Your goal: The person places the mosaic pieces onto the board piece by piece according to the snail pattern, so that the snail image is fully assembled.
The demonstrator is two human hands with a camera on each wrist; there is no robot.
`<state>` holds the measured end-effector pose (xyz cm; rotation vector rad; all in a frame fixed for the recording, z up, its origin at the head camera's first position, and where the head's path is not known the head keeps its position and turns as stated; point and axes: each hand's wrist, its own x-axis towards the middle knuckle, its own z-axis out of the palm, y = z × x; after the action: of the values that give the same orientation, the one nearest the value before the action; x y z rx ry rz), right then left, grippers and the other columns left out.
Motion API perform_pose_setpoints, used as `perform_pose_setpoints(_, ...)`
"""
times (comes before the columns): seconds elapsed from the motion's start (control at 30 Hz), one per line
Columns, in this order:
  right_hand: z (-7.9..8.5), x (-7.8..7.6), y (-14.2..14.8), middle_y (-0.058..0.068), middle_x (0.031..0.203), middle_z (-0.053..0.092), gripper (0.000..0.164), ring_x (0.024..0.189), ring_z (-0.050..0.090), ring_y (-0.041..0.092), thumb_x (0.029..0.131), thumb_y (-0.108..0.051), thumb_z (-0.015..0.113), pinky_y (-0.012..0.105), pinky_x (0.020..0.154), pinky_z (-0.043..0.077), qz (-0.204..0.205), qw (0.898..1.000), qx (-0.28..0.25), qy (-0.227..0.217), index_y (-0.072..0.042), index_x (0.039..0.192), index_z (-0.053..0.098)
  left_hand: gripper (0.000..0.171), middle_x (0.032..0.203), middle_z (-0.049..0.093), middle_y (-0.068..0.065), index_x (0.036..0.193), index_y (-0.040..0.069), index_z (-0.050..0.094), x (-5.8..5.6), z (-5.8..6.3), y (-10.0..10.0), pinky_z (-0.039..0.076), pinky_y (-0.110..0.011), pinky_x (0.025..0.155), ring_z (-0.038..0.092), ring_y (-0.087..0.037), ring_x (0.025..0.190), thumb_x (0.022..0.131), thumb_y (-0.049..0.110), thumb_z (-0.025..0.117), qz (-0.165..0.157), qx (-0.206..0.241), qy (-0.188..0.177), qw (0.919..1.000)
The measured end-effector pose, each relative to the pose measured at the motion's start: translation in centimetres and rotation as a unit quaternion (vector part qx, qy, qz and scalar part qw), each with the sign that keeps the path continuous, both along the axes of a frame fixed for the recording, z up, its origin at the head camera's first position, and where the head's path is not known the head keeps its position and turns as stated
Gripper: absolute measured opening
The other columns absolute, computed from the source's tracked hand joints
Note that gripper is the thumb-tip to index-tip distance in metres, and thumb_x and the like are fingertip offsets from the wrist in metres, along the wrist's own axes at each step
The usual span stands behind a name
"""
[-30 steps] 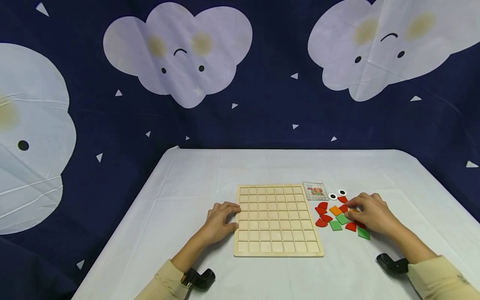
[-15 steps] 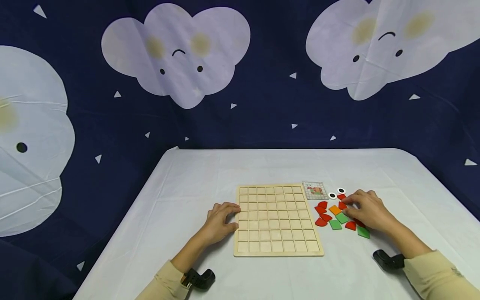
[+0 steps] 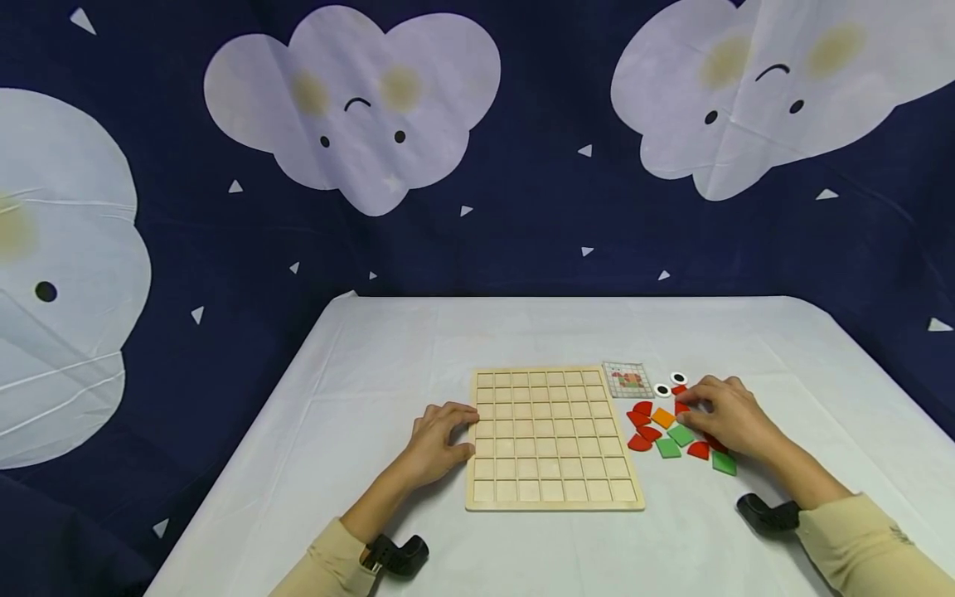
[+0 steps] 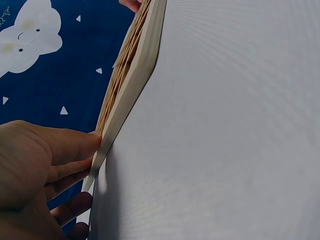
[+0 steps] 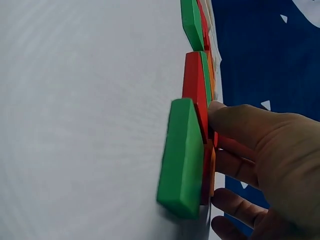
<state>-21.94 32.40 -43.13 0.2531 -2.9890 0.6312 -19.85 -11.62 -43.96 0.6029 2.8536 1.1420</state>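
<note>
The bare wooden grid board [image 3: 549,438] lies flat in the middle of the table. At its left edge rests my left hand [image 3: 438,444], with thumb and fingertips touching the rim; the left wrist view shows the thumb [image 4: 75,145] against the board's side. My right hand [image 3: 734,419] reaches into the loose coloured pieces from the right. Its thumb and forefinger pinch a small red quarter-round piece [image 3: 681,408], largely covered by the fingers. Beside them lie an orange square [image 3: 663,417] and a green square [image 3: 681,435]. In the right wrist view, a green block [image 5: 181,157] stands close before the thumb.
A small printed pattern card [image 3: 627,381] lies by the board's upper right corner. Two white eye discs [image 3: 661,390] sit beside it. Several red pieces [image 3: 639,443] and green squares [image 3: 724,463] are spread right of the board. A dark cloud-print cloth [image 3: 522,249] hangs behind the table.
My right hand has shifted slightly left and away from me. The red piece by its fingertips, the orange square and one eye disc have moved a little. The left hand and board stay put.
</note>
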Motion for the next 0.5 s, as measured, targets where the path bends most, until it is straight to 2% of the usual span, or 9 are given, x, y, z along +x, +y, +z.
perform_pose_setpoints(0.23, 0.8, 0.1, -0.9, 0.011, 0.104, 0.063, 0.030, 0.094, 0.043, 0.026, 0.080, -0.026, 0.072, 0.033, 0.073, 0.031, 0.008, 1.000, -0.011, -0.006, -0.008, 0.105, 0.070, 0.040, 0.128, 0.057, 0.000, 0.120, 0.007, 0.063, -0.1, -0.1, 0.0, 0.027, -0.043, 0.092, 0.042, -0.021, 0.112, 0.081, 0.012, 0.069, -0.006, -0.008, 0.012, 0.9999)
perform_pose_setpoints(0.4, 2.0, -0.1, -3.1, 0.011, 0.110, 0.063, 0.031, 0.096, 0.043, 0.026, 0.081, -0.026, 0.072, 0.033, 0.073, 0.034, 0.031, 0.999, -0.025, -0.001, -0.010, 0.107, 0.070, 0.040, 0.128, 0.057, 0.001, 0.120, 0.007, 0.063, -0.2, -0.1, -0.1, 0.027, -0.043, 0.092, 0.043, -0.020, 0.112, 0.080, 0.013, 0.069, -0.003, -0.009, 0.012, 0.9999)
perform_pose_setpoints(0.5, 2.3, -0.5, -4.8, 0.008, 0.106, 0.064, 0.029, 0.094, 0.044, 0.024, 0.081, -0.026, 0.072, 0.031, 0.071, 0.034, 0.052, 0.998, -0.037, 0.009, -0.011, 0.105, 0.071, 0.040, 0.129, 0.057, 0.000, 0.120, 0.007, 0.063, -0.2, -0.2, -0.1, 0.027, -0.043, 0.092, 0.042, -0.020, 0.112, 0.081, 0.013, 0.069, -0.004, -0.010, 0.011, 0.9999)
